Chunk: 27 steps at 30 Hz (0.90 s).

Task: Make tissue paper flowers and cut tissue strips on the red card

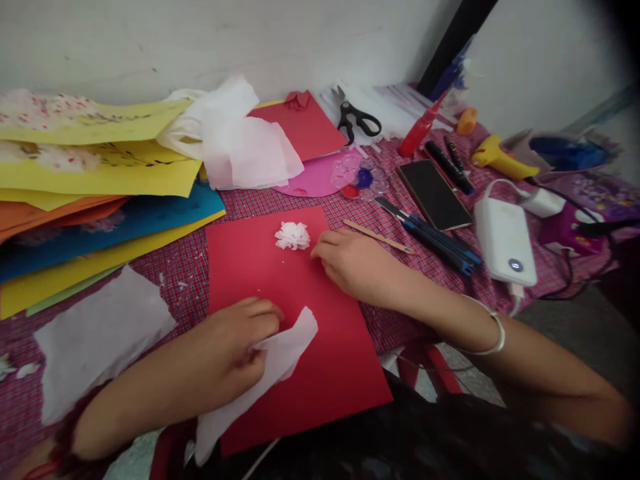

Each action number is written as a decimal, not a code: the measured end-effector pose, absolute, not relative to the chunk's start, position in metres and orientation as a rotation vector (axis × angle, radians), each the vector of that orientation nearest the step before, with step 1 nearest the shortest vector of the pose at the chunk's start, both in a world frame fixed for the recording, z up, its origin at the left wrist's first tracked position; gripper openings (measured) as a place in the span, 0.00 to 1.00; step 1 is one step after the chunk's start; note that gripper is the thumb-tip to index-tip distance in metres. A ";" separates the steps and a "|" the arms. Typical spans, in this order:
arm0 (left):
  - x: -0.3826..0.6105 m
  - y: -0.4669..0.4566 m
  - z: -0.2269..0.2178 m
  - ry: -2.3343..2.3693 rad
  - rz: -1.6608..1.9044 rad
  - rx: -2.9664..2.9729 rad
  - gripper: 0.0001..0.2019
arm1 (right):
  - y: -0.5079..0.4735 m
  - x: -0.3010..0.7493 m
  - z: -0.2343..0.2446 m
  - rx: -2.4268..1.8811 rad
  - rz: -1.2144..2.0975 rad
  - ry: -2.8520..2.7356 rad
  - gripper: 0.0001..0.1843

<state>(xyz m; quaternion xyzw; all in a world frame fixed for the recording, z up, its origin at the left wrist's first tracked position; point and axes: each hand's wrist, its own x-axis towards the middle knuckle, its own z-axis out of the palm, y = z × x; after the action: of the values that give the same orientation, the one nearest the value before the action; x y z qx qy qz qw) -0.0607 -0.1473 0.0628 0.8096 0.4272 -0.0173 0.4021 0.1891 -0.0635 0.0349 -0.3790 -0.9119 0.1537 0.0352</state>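
Red paper (330,360) lay across the centre of the frame, reaching down over the near edge of the bench (260,203), which was covered in checked cloth. On its upper part, just above the middle of the picture, sat a ruffled white paper clump (293,236). Left of lower centre, the left hand (245,347) had its grip closed on a strip of white tissue (285,350), which slanted from the fingers towards the bottom edge. The right hand (357,263), right of centre, was at the red paper's edge, just beside the clump; its fingers were bent close together, and whether its grip held anything I could not tell. Just above it lay a thin wooden stick (377,235), with a cutter (435,240) and a dark phone (434,195) further right. Black scissors (353,113) rested at upper centre-right. Coloured sheets (100,233) were stacked at the upper left, and another piece of tissue (105,340) lay flat at the lower left.
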 end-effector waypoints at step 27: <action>-0.069 -0.128 0.031 0.855 0.076 1.923 0.05 | -0.026 0.202 0.006 -1.020 0.808 -2.215 0.11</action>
<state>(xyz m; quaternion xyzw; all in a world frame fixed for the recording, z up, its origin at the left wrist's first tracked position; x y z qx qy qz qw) -0.0693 -0.1283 0.0314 0.7934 0.3527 0.0312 0.4952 0.2017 -0.0256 0.0057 -0.3808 -0.8272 0.3018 0.2822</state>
